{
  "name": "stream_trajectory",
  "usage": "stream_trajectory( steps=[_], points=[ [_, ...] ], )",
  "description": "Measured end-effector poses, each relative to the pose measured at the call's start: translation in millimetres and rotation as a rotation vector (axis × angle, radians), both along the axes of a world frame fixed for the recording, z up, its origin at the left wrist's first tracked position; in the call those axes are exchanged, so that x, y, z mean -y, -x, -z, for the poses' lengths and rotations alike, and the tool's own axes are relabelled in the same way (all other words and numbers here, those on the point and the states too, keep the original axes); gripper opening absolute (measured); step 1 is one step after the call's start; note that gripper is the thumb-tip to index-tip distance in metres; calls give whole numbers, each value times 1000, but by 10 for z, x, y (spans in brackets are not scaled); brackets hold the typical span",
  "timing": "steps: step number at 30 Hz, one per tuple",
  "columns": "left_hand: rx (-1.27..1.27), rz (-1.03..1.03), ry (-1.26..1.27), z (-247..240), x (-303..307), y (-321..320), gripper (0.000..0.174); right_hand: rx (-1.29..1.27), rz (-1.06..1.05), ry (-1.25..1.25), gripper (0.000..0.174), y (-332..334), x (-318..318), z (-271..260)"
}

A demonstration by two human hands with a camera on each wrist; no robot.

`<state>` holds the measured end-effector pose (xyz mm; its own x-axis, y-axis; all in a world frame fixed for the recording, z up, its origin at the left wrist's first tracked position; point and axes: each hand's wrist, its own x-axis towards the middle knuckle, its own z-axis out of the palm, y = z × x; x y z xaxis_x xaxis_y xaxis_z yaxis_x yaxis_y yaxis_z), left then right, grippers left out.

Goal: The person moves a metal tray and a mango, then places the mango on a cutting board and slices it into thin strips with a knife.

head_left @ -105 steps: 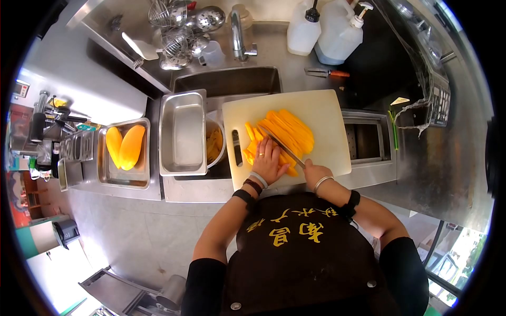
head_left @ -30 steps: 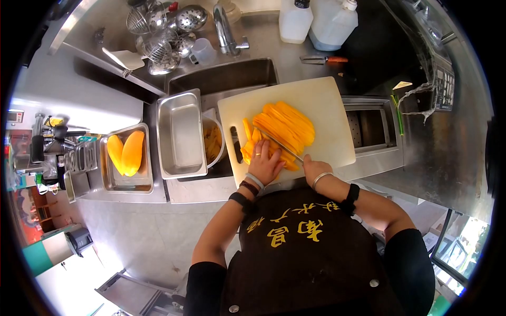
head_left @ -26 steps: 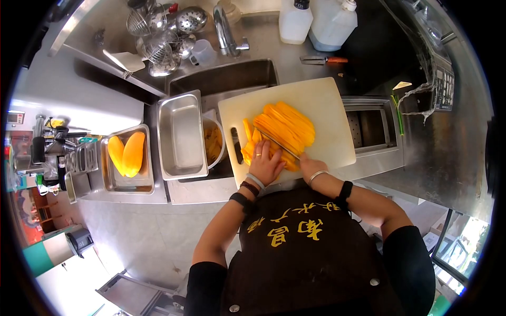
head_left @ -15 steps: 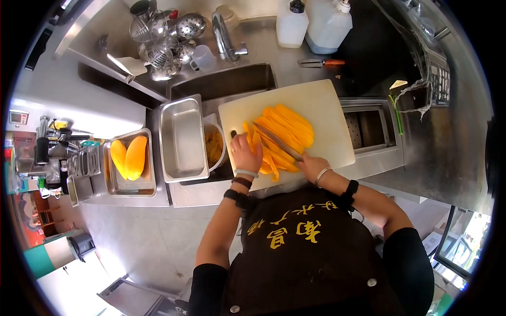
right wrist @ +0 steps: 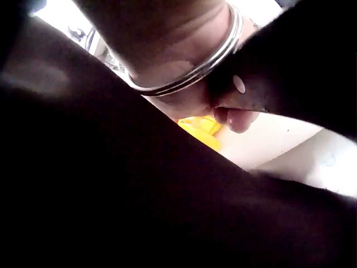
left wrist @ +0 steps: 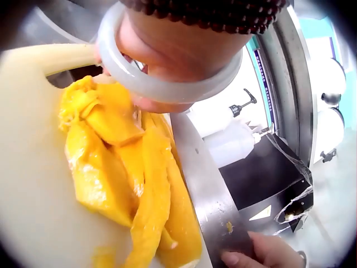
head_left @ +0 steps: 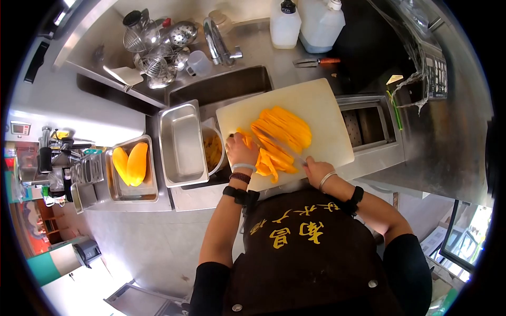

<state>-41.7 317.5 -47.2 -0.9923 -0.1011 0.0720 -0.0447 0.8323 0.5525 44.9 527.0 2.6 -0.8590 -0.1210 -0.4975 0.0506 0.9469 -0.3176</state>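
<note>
My left hand point(head_left: 242, 151) is at the left end of the cut mango on a white cutting board point(head_left: 329, 118). Its fingers curl over loose mango pieces point(left wrist: 103, 167), the fingertips largely hidden behind the wrist and bangle in the left wrist view. My right hand point(head_left: 318, 171) grips the handle of a kitchen knife point(left wrist: 203, 187). The blade lies slantwise along the mango, between the loose pieces and a larger sliced mass point(head_left: 287, 126). Much of the right wrist view is dark; it shows the right hand's fingertips point(right wrist: 241, 120) near yellow mango.
Left of the board stand an empty steel pan point(head_left: 179, 139) and a tub point(head_left: 221, 158) holding yellow pieces. Farther left, a steel tray point(head_left: 150, 192) holds two whole peeled mangoes point(head_left: 137, 163). Behind are a sink point(head_left: 221, 84), faucet point(head_left: 215, 42), jugs point(head_left: 322, 26) and a red-handled tool point(head_left: 319, 61).
My left hand has moved left, off the middle of the cut mango, to the pieces by the board's handle hole. Loose pieces now show beside the blade. My right hand still holds the knife.
</note>
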Motion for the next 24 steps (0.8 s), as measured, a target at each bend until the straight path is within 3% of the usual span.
stream_trajectory(
  steps=[1, 5, 11, 15, 18, 24],
  points=[
    [-161, 73, 61, 24, 12, -29, 26, 2, 4, 3, 21, -10, 13, -23],
    [-331, 315, 43, -42, -47, -147, 10, 54, -64, -33, 20, -17, 52, -43],
    [-344, 522, -15, -71, -118, -281, 8, 94, -33, -90, 16, -2, 124, -42],
    [-338, 518, -7, -2, -167, -335, 8, 13, 80, -81, 14, 10, 201, 155],
    [-360, 521, 1, 12, -174, -322, 8, 38, -12, -104, 15, 110, 246, 240],
    [-362, 573, 37, -76, -109, -346, 11, 59, -15, -2, 17, 143, 142, -69]
  ],
)
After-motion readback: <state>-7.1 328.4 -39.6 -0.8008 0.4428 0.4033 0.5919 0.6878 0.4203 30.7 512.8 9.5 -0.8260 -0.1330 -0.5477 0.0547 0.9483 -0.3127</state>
